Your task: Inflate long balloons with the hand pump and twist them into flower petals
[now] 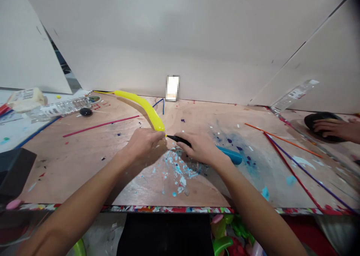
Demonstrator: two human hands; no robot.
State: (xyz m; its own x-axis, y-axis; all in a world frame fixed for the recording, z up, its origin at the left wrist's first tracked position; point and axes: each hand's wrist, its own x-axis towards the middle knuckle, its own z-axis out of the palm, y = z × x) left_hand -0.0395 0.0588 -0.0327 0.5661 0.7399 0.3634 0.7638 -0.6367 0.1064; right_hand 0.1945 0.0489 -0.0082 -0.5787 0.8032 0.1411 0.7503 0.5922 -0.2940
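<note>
A long yellow balloon (143, 106), part inflated, curves from the back left toward the middle of the wooden table (84, 162). My left hand (143, 141) is closed around its near end at the neck. My right hand (198, 147) is closed on a balloon pump (230, 155) with a blue barrel; its black nozzle (177, 138) points left into the balloon's neck. Both hands rest low over the table, almost touching each other.
Thin uninflated balloons lie about: a red one (99, 126) at left, orange (281, 139) and purple (303, 171) ones at right. A plastic bottle (59, 108) lies back left. Another person's hand (336, 130) rests on a dark object at far right. White panels wall the table.
</note>
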